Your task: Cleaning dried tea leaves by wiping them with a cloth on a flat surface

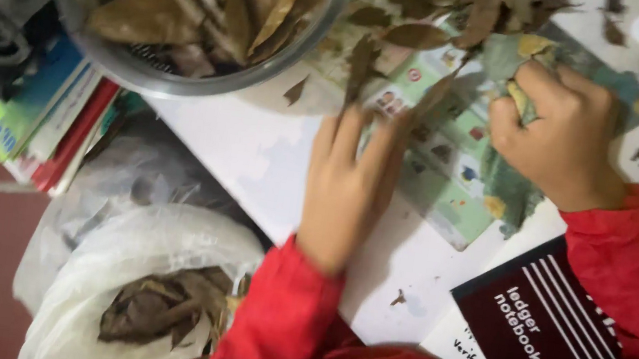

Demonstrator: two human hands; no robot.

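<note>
At upper right, green-yellow leaves are clutched in the right hand, while dry brown leaves beside the steel bowl are touched by the left hand, fingers extended.

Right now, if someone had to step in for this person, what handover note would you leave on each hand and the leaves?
Left hand: flat on the white table, fingers spread, touching a dried leaf; holds nothing.
Right hand: closed on a yellowish-green leaf over the picture sheet.
Metal bowl, upper left, already holds many dried brown leaves.
More loose leaves lie along the table's far edge.
Plastic bag below the table holds more leaves.
Dark notebook lies by the right sleeve.
Left: loose leaves on the table not yet in the bowl.
</note>
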